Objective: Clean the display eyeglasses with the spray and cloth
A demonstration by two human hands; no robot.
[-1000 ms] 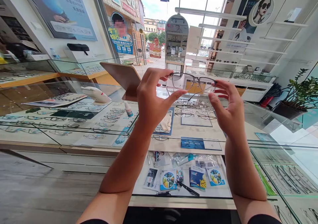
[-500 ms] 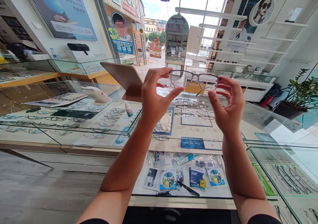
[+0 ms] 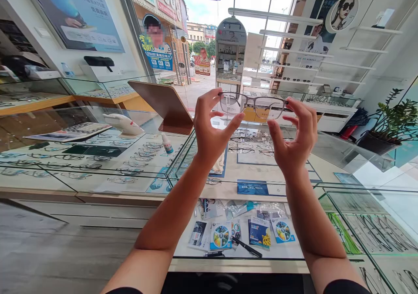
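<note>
A pair of thin dark-rimmed eyeglasses (image 3: 250,98) is held up in the air above the glass counter, lenses facing along my view. My left hand (image 3: 212,124) grips its left end between fingers and thumb, the thumb reaching under the left lens. At the right end, my right hand (image 3: 295,133) holds the frame near the hinge, thumb below and fingers curled behind. The temple arms are mostly hidden. Below, more eyeglasses (image 3: 243,150) lie inside the glass case.
Under my forearms, a shelf bears leaflets (image 3: 259,233) and a pen (image 3: 246,247). To the left stand a tilted brown-backed mirror or stand (image 3: 163,102), a small bottle (image 3: 167,143) and a white hand-shaped display (image 3: 124,123). A potted plant (image 3: 388,124) is at right.
My right hand has shifted slightly left and my left hand slightly right. The eyeglasses have moved a little left and turned slightly. Both hands keep hold.
</note>
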